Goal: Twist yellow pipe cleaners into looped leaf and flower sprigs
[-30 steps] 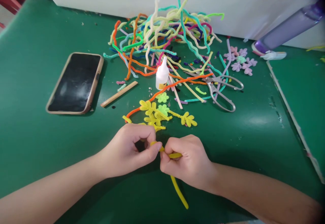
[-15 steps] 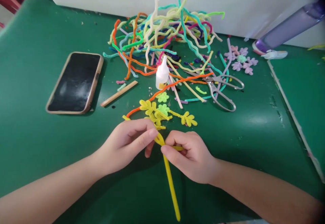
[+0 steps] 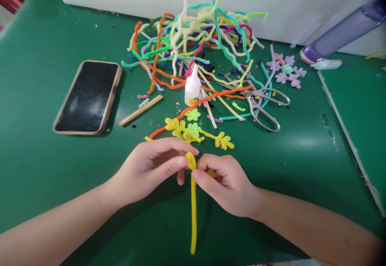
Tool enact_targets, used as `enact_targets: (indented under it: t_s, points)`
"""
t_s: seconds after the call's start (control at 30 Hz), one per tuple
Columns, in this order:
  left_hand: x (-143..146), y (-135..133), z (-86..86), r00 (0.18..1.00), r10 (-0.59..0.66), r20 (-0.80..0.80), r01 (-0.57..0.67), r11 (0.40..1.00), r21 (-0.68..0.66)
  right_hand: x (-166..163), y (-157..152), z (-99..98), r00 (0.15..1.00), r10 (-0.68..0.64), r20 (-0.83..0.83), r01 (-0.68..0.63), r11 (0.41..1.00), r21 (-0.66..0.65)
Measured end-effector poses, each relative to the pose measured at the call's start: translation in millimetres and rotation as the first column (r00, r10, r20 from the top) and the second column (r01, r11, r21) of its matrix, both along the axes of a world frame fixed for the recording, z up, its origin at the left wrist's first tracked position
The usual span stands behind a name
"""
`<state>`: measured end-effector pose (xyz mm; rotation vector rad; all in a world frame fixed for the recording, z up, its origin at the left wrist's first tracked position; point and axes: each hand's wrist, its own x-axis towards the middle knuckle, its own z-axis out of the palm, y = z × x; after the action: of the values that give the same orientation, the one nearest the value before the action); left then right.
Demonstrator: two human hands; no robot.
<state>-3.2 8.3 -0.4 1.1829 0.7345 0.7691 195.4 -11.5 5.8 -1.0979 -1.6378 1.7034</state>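
Note:
A yellow pipe cleaner (image 3: 193, 209) is bent into a small loop at its top, and its long end hangs toward the table's front edge. My right hand (image 3: 224, 181) pinches it just below the loop between thumb and finger; a short yellow end shows under the curled fingers. My left hand (image 3: 153, 167) has its thumb against the loop's left side and the index finger stretched behind its top. Just beyond the hands lie yellow leaf-shaped pieces (image 3: 223, 140) and light green pipe cleaner flowers (image 3: 193, 114). An orange pipe cleaner (image 3: 208, 99) runs behind them.
A tangled heap of coloured pipe cleaners (image 3: 193, 32) lies by the wall. Before it are a white glue bottle (image 3: 192, 87), scissors (image 3: 256, 101) and a wooden stick (image 3: 141, 110). A phone (image 3: 89, 97) lies left; purple flowers (image 3: 289, 71) and a purple bottle (image 3: 340, 34) are right.
The long end of the yellow pipe cleaner has swung left and now hangs nearly straight. My left index finger has stretched out past the loop, which stands more upright. My right hand keeps its pinch.

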Motion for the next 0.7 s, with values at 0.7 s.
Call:
enact_targets:
  t_s: [0.7]
  points:
    - [1.7, -0.4, 0.3, 0.996, 0.002, -0.09, -0.002, 1.0, -0.004, 0.0, -0.6, -0.3, 0.999, 0.019, 0.043, -0.019, 1.0, 0.015]
